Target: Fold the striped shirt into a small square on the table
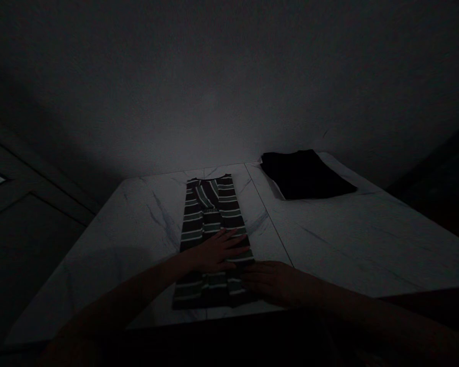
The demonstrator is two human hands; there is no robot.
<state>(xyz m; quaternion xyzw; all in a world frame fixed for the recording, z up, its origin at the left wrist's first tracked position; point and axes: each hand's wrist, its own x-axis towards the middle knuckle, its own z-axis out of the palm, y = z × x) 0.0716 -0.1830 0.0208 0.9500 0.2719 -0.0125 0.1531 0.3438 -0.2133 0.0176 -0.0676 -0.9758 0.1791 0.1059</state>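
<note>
Seen from the head camera, in very dim light, a striped garment [213, 239] lies lengthwise on a pale marbled surface [145, 229], already narrowed into a long strip with both sides turned in toward its middle; the collar end points away from the person. The left hand [218, 252] rests flat on the near half of the strip, its fingers [235, 239] spread wide and pointing to the right, pressing the cloth and gripping nothing. The right hand [270, 283] lies just beside it, palm down at the near right edge of the strip, fingers extended toward the left hand and touching the cloth; whether they pinch the edge cannot be told in the darkness. Beyond the fingers of both hands, the far half of the garment lies smooth and untouched. Well apart, up and to the right of the right hand, a dark folded garment [304, 173] sits on the far part of the surface against the wall [229, 76]. As a judgement, the lengthwise folds appear complete and the strip is being flattened; the crosswise fold that would shorten it has not yet been made.
</note>
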